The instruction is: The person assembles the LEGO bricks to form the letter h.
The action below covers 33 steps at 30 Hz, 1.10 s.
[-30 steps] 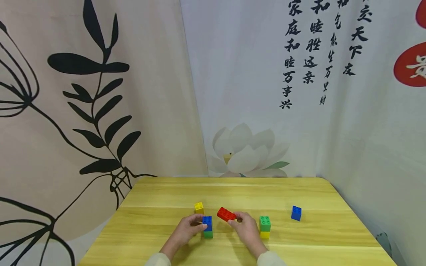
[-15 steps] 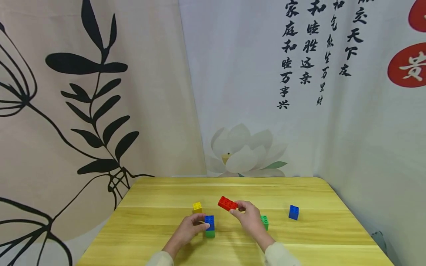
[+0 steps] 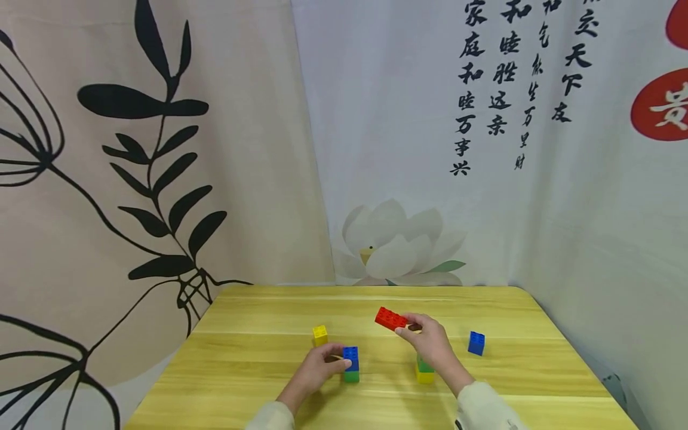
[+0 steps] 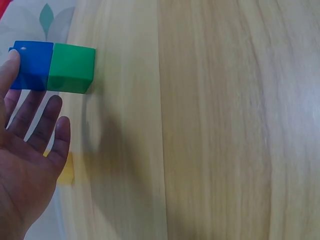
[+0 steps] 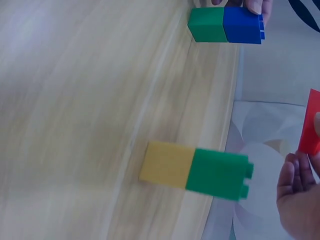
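The surface (image 3: 269, 310) is light wood with grain running from side to side; its far corners are rounded; its far edge adjoins a printed backdrop. The left panel (image 3: 258, 149) of the backdrop is cream and carries a black leafy stem (image 3: 174, 171); two fan-shaped line motifs, upper (image 3: 45, 158) and lower (image 3: 83, 352), are located at its left side. The right panel (image 3: 387, 119) is bluish white; a pale lotus (image 3: 398, 245) is printed above the far edge, with a green leaf (image 3: 448, 266) at its right; four columns of black characters (image 3: 466, 101) are positioned higher; two red ovals, upper (image 3: 678, 24) and lower (image 3: 642, 113), are cropped at the right.
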Each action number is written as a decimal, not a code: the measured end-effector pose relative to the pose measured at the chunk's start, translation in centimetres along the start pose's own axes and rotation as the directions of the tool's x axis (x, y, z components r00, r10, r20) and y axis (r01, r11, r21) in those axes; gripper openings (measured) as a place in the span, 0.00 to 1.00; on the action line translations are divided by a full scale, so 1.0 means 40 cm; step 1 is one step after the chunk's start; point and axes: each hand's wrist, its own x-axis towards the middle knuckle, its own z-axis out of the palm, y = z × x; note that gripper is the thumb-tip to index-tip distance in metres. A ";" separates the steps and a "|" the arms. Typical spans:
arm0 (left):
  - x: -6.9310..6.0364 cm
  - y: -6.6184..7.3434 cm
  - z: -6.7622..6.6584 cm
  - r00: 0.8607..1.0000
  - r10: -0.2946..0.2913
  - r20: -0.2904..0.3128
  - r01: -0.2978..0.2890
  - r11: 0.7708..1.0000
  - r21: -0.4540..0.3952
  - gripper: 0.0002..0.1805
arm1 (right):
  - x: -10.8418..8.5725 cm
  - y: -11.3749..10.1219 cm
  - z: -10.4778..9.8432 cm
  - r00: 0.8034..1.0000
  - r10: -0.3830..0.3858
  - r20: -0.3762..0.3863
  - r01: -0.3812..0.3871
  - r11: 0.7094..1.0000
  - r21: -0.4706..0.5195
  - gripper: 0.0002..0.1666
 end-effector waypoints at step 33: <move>0.039 0.048 0.132 1.000 -0.021 -0.021 0.021 1.000 -0.014 0.19 | 0.008 0.058 -0.100 0.998 0.044 0.035 -0.041 0.996 -0.076 0.24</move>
